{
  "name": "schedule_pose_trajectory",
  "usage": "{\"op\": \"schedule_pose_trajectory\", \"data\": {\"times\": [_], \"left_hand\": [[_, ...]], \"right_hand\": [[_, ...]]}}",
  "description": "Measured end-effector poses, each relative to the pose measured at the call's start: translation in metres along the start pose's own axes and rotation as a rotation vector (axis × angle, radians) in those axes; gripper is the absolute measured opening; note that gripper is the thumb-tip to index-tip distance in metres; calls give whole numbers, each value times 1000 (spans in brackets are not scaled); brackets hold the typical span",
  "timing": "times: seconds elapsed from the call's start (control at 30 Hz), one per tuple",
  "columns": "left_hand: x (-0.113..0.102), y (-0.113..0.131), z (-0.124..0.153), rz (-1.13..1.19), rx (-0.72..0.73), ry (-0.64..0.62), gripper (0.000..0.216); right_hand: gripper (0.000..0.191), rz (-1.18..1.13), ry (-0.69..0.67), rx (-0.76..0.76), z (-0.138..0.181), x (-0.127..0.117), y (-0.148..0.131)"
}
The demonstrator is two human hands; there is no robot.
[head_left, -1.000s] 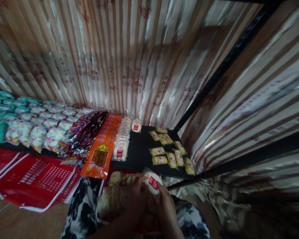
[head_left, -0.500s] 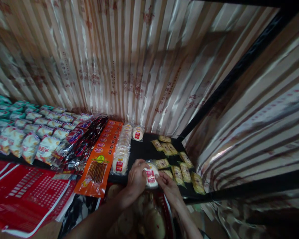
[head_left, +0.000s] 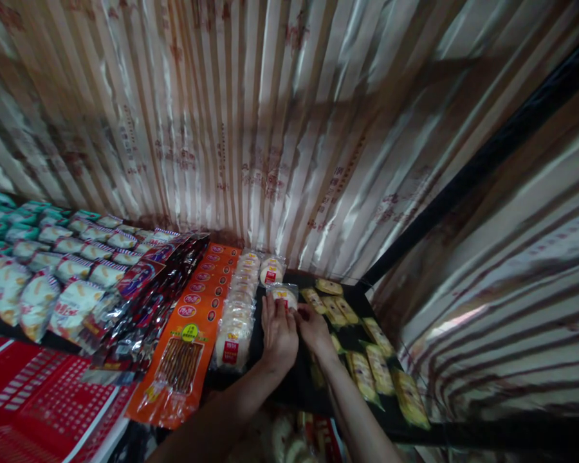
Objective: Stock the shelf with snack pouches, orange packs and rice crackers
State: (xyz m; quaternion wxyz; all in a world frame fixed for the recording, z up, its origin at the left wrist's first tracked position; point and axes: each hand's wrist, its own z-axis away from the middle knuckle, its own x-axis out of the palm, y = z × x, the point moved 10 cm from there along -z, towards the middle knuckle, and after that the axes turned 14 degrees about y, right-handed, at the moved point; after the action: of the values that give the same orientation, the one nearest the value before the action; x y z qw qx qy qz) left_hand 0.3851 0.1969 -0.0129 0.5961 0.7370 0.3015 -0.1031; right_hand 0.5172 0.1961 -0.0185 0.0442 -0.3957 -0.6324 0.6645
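Observation:
Both my hands are on a round white rice cracker pack [head_left: 283,294] in clear wrap with a red label, low over the black shelf [head_left: 289,386]. My left hand [head_left: 278,331] covers its near left side, fingers pressed on it. At its right edge, my right hand [head_left: 314,326] pinches the wrapper with curled fingers. Just behind lies another rice cracker pack [head_left: 271,271]. To the left runs an overlapping row of the same packs [head_left: 235,334]. Yellow wrapped snacks [head_left: 335,310] lie in small groups to the right, some partly hidden by my right hand and forearm.
Orange snack packets [head_left: 188,321] lie left of the cracker row, then dark shiny packets [head_left: 149,302] and several white-and-teal bags [head_left: 77,257]. A red basket [head_left: 43,392] sits below at left. A black frame bar [head_left: 463,186] slants before the corrugated wall [head_left: 270,128].
My hands have moved the rice cracker pack away from the shelf's front edge, back toward the single pack behind. The view has shifted slightly.

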Motion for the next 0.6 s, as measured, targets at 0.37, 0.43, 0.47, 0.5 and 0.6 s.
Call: {"op": "schedule_pose_trajectory", "data": {"times": [0.37,0.43,0.47,0.5,0.6], "left_hand": [[56,-32,-33,-30,7,-20,41],[58,-36,-38,-59,-16,-21,41],[58,-38,-40,-74,-26,-22,42],[59,-39,-42,-86,-33,-24,42],[59,-38,-48,-103,-28,-40,42]], "right_hand": [[19,129,-25,-10,-37,48,17],[20,160,-28,-1,-41,52,19],[20,176,-30,4,-43,53,20],[21,193,-31,9,-44,54,20],[25,242,-37,24,-45,56,21]]}}
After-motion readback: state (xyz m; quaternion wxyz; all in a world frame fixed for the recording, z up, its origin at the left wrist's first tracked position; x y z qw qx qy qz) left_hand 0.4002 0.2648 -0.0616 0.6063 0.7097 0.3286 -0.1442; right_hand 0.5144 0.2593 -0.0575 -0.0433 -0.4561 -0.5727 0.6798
